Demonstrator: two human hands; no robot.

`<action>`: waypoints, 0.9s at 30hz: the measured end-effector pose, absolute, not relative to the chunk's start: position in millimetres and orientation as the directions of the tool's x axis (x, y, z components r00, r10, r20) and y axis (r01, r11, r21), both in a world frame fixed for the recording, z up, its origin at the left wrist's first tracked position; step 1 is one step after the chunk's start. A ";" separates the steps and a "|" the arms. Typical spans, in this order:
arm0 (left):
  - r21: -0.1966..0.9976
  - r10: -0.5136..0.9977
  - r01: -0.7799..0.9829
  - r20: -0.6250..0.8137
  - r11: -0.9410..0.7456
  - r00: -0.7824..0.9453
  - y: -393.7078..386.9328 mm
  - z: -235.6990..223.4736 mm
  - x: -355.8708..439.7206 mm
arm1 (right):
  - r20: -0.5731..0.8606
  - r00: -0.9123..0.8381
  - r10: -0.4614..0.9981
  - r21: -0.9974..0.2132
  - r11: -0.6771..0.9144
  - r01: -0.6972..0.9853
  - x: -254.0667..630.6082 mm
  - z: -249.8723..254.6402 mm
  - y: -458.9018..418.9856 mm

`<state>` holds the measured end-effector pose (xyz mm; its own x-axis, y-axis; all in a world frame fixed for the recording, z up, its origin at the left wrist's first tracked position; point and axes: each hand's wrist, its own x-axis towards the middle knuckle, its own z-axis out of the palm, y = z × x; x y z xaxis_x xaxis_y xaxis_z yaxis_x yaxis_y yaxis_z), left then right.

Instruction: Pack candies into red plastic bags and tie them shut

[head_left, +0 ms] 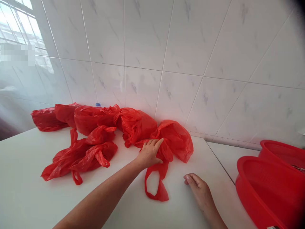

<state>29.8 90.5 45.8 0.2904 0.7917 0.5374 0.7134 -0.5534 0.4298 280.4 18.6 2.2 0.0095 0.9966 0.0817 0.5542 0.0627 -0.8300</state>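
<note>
My left hand (150, 154) reaches across the white counter (28, 190) and grips the bunched top of a red plastic bag (177, 140), whose loop handle (154, 186) hangs toward me. My right hand (199, 189) rests on the counter just right of that handle, fingers loosely curled, holding nothing. Several more red plastic bags lie along the tiled wall: a knotted one (135, 125) right beside the gripped bag, a flat crumpled pair (81, 156) nearer me, and fuller ones (92, 117) further left.
Two red plastic basins (262, 190) stand at the right, one behind the other (283, 152). A blue bottle cap (98, 104) peeks up behind the bags. White marbled tiles back the counter; a window is at the upper left.
</note>
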 end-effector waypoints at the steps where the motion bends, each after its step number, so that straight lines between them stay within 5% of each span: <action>1: 0.464 0.807 0.716 0.540 -0.522 0.238 95.6 43.6 33.0 | 0.090 0.009 0.996 -0.831 0.070 0.552 280.5 2.3 18.7; 10: 0.771 0.811 0.520 0.540 -0.368 -0.226 111.0 58.1 29.6 | 0.134 -0.011 0.991 -0.828 0.118 0.549 277.4 -1.2 19.5; 14: 0.804 0.796 0.473 0.530 -0.361 -0.293 107.7 60.6 26.9 | 0.265 -0.148 0.953 -0.703 0.296 0.646 260.8 -4.1 14.1; 20: 0.766 0.800 0.514 0.556 -0.387 -0.226 109.2 58.2 40.0 | 0.202 -0.470 0.859 -0.516 0.501 0.695 218.7 -0.3 0.2; 24: 0.698 0.812 0.540 0.582 -0.470 -0.046 117.4 61.7 62.4 | 0.210 -0.406 0.890 -0.493 0.455 0.742 208.3 1.5 -3.6; 27: 0.642 0.812 0.553 0.571 -0.532 0.119 117.2 65.8 71.6 | 0.250 -0.325 0.912 -0.630 0.407 0.661 216.1 2.3 -0.7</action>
<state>71.6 117.2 65.8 0.1187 0.8122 0.5712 0.5525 -0.5320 0.6416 216.1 -0.7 2.3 -0.3245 0.9124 0.2496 0.6614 0.4075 -0.6297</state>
